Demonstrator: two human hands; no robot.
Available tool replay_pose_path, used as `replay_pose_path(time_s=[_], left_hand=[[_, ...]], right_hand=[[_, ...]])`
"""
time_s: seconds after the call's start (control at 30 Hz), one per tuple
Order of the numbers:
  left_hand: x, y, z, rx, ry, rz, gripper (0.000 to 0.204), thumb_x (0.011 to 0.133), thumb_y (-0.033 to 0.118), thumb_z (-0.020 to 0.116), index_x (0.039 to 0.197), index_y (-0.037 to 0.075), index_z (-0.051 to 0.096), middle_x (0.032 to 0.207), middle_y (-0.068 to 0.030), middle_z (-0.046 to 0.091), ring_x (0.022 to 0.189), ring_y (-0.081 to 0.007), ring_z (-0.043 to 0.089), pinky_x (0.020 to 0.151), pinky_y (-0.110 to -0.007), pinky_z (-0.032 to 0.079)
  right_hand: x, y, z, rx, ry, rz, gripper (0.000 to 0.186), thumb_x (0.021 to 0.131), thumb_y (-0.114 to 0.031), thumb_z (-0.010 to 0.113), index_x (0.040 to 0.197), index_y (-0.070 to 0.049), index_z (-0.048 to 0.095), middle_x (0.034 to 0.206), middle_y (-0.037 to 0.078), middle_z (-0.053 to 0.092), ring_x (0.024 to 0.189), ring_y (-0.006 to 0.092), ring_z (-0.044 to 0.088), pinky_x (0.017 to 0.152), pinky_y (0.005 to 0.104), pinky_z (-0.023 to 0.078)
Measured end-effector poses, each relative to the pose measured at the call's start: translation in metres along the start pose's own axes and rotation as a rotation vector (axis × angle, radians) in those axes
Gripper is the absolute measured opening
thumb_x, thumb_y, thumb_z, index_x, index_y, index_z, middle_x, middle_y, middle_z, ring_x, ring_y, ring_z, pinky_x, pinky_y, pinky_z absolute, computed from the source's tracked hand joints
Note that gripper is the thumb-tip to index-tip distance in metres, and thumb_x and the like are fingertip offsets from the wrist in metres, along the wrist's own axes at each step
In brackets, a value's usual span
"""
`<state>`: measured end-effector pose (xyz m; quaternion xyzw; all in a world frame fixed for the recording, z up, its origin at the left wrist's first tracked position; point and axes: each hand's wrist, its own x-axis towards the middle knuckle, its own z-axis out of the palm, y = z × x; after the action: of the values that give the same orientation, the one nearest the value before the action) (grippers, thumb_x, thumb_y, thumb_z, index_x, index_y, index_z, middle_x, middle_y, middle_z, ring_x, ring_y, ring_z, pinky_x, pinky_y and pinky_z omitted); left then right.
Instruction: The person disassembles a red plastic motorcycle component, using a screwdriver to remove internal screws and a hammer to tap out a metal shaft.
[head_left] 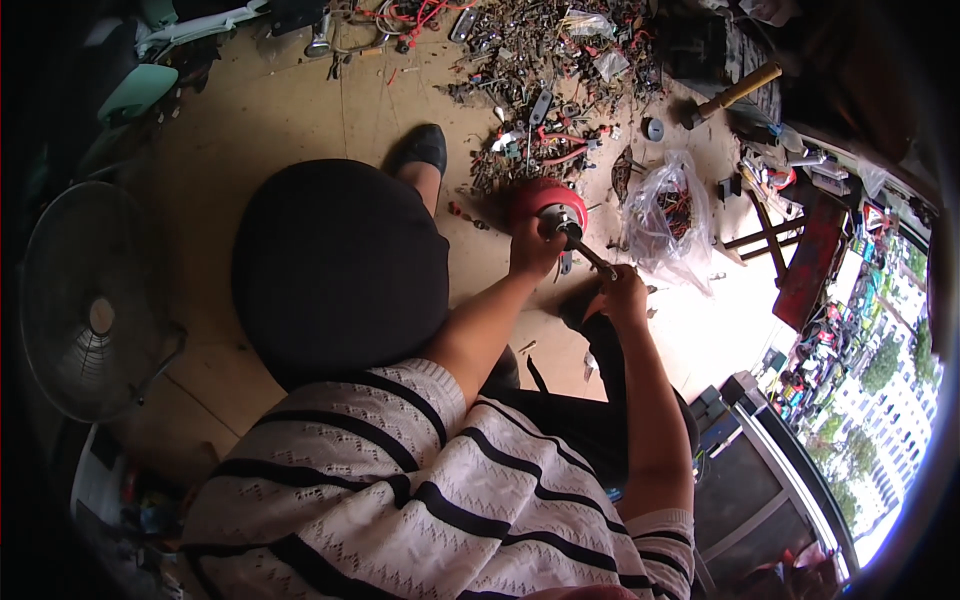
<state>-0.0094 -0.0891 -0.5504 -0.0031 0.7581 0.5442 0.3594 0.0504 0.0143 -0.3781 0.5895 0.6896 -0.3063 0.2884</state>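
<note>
Floor (300,120) is tan board sheets, seams visible. Big heap of metal scrap and small parts (545,60) at the top, red wires (420,15) tangled just beside it. Wooden-handled hammer (730,95) lies right of the heap. Clear plastic bag of wires (672,215) sits below the hammer, near a red flat panel (808,262). Standing fan (90,300) at far left.

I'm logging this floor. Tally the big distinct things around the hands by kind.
Red wheel: 1
Metal shaft tool: 1
Clear plastic bag of wires: 1
Wooden-handled hammer: 1
Standing fan: 1
Total: 5
</note>
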Motion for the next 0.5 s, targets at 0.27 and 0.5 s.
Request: replay_pose_path(time_s=[0.27, 0.5], left_hand=[[-0.005, 0.009, -0.003, -0.065, -0.007, -0.052, 0.032, 0.072, 0.028, 0.066, 0.084, -0.001, 0.057, 0.077, -0.0168, 0.059, 0.066, -0.0291, 0.059, 0.06, -0.04, 0.049], [-0.003, 0.007, -0.001, -0.078, -0.032, -0.098, 0.038, 0.069, 0.035, 0.066, 0.081, 0.0, 0.056, 0.083, -0.0216, 0.059, 0.083, -0.0389, 0.057, 0.076, -0.046, 0.046]], right_hand=[[-0.012, 0.001, 0.014, -0.094, 0.423, -0.433, 0.022, 0.085, -0.02, 0.065, 0.097, -0.003, 0.061, 0.095, 0.024, 0.064, 0.09, 0.0435, 0.061, 0.077, 0.0485, 0.048], [-0.016, 0.0, 0.015, -0.18, 0.51, -0.577, 0.03, 0.09, -0.029, 0.058, 0.095, 0.001, 0.061, 0.092, 0.024, 0.066, 0.09, 0.043, 0.063, 0.077, 0.0494, 0.048]])
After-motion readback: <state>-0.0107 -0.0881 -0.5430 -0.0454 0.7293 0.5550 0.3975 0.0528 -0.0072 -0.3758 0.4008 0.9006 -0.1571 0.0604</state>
